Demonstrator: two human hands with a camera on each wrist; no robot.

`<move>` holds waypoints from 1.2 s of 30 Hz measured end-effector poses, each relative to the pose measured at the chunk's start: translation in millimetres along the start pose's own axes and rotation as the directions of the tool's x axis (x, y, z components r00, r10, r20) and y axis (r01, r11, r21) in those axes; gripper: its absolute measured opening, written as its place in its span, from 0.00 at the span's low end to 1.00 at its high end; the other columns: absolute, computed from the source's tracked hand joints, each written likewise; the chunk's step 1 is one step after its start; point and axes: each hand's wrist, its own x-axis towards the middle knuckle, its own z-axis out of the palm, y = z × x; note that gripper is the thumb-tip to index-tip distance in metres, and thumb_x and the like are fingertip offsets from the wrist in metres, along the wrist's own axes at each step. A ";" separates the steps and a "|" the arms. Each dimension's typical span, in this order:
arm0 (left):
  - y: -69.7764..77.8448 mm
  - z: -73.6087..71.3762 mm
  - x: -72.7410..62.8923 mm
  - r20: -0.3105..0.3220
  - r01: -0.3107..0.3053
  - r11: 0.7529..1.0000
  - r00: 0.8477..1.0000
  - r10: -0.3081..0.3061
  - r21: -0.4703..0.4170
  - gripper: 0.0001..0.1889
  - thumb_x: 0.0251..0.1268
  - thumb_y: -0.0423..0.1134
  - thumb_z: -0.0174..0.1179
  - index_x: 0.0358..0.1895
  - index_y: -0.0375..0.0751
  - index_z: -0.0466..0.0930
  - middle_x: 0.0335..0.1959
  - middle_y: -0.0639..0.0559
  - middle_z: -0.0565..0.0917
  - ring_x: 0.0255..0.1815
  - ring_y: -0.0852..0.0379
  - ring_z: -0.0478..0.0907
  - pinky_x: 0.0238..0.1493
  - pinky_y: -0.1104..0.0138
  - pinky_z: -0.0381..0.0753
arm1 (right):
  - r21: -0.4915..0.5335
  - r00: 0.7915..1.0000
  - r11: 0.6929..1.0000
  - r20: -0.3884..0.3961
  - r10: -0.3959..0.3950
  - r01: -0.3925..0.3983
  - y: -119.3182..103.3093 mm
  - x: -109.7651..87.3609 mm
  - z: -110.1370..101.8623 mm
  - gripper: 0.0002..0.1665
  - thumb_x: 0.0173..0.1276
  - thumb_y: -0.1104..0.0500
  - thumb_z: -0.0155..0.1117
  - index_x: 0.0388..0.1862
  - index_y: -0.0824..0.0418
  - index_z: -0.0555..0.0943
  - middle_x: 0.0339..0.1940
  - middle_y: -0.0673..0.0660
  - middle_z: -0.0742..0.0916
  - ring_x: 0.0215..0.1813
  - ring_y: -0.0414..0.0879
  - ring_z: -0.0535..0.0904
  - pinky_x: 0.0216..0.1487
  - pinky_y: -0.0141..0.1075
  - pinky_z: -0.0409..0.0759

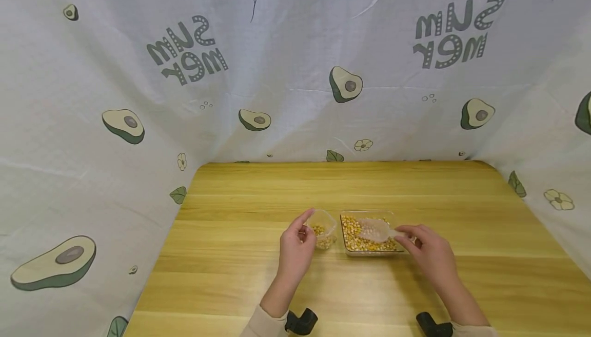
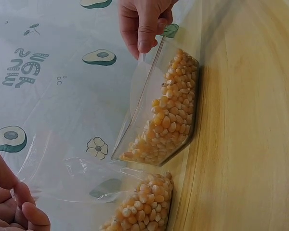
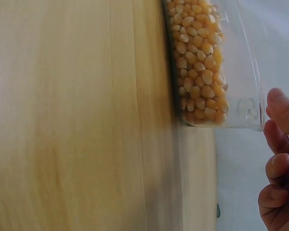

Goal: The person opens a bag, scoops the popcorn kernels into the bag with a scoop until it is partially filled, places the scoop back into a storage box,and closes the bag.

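In the head view, my left hand [image 1: 296,250] pinches the upper edge of a clear plastic bag [image 1: 329,220]. Corn kernels [image 2: 144,204] fill the bottom of the bag, which rests on the table. Just to its right is a rectangular clear container [image 1: 369,254] with many corn kernels [image 1: 351,232] inside. My right hand [image 1: 431,255] grips the handle of a translucent scoop [image 1: 376,230], whose bowl lies over the kernels within the container's outline. From the right wrist camera, the right fingertips [image 3: 278,166] appear close by the container's rim.
The wood-grain table [image 1: 231,255] extends to both sides of the bag and container. A white sheet printed with avocados [image 1: 295,137] hangs behind the table and along its left and right sides. Black wrist mounts [image 1: 302,321] show at the sleeves.
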 end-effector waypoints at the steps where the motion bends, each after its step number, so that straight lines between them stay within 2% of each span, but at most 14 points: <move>1: 0.1 -0.1 0.0 -0.002 0.000 1.000 1.000 0.000 0.001 0.26 0.65 0.25 0.52 0.64 0.49 0.79 0.31 0.49 0.75 0.23 0.64 0.66 0.17 0.78 0.61 | 0.002 1.000 1.000 0.000 0.007 -0.007 0.3 0.0 0.4 0.15 0.51 0.63 0.79 0.39 0.56 0.88 0.25 0.46 0.82 0.21 0.28 0.59 0.19 0.27 0.60; 7: 1.6 -0.3 0.3 -0.006 0.005 1.000 1.000 -0.005 -0.004 0.26 0.66 0.25 0.52 0.64 0.52 0.79 0.32 0.46 0.76 0.23 0.63 0.66 0.17 0.78 0.61 | 0.038 0.999 0.998 -0.019 0.041 -0.040 2.3 -0.5 3.8 0.13 0.50 0.63 0.79 0.37 0.57 0.88 0.24 0.46 0.81 0.21 0.27 0.60 0.20 0.25 0.60; 13: 1.0 -0.1 1.3 -0.005 0.020 1.000 1.000 -0.020 -0.009 0.26 0.66 0.25 0.52 0.64 0.53 0.80 0.32 0.48 0.75 0.23 0.63 0.66 0.18 0.78 0.61 | 0.083 0.996 0.994 -0.043 0.073 -0.070 2.3 -0.9 9.4 0.11 0.50 0.65 0.79 0.34 0.59 0.89 0.26 0.49 0.81 0.21 0.28 0.60 0.20 0.25 0.60; 19: 1.1 -0.2 0.9 -0.010 0.013 1.000 1.000 -0.013 -0.020 0.26 0.65 0.25 0.52 0.63 0.52 0.80 0.31 0.48 0.75 0.23 0.63 0.66 0.17 0.78 0.61 | 0.112 0.986 0.980 -0.004 0.169 -0.167 2.1 -0.4 10.3 0.08 0.55 0.61 0.77 0.36 0.59 0.90 0.30 0.50 0.81 0.24 0.29 0.64 0.22 0.26 0.64; 23: 1.8 -0.1 0.4 -0.011 0.015 1.000 1.000 -0.016 -0.019 0.27 0.65 0.25 0.52 0.64 0.52 0.80 0.31 0.48 0.74 0.23 0.63 0.66 0.17 0.78 0.61 | 0.134 0.970 0.961 0.043 0.239 -0.243 2.9 -0.3 13.0 0.08 0.58 0.58 0.76 0.37 0.58 0.90 0.32 0.51 0.81 0.25 0.29 0.67 0.24 0.27 0.67; 29: 0.8 -0.8 1.4 -0.010 0.010 1.000 1.000 -0.011 -0.018 0.27 0.65 0.25 0.51 0.64 0.51 0.79 0.32 0.47 0.74 0.24 0.63 0.67 0.18 0.78 0.62 | 0.149 0.928 0.918 0.132 0.349 -0.366 4.9 -0.9 14.8 0.12 0.65 0.51 0.72 0.41 0.57 0.90 0.34 0.49 0.81 0.28 0.32 0.67 0.27 0.29 0.69; 36: -0.1 -1.2 1.9 -0.016 0.009 1.000 1.000 -0.009 -0.013 0.27 0.65 0.24 0.51 0.64 0.49 0.79 0.32 0.48 0.73 0.24 0.63 0.66 0.18 0.79 0.61 | 0.186 0.894 0.878 0.184 0.409 -0.440 6.3 -0.2 14.8 0.15 0.66 0.48 0.70 0.44 0.57 0.89 0.36 0.44 0.81 0.32 0.31 0.69 0.30 0.28 0.70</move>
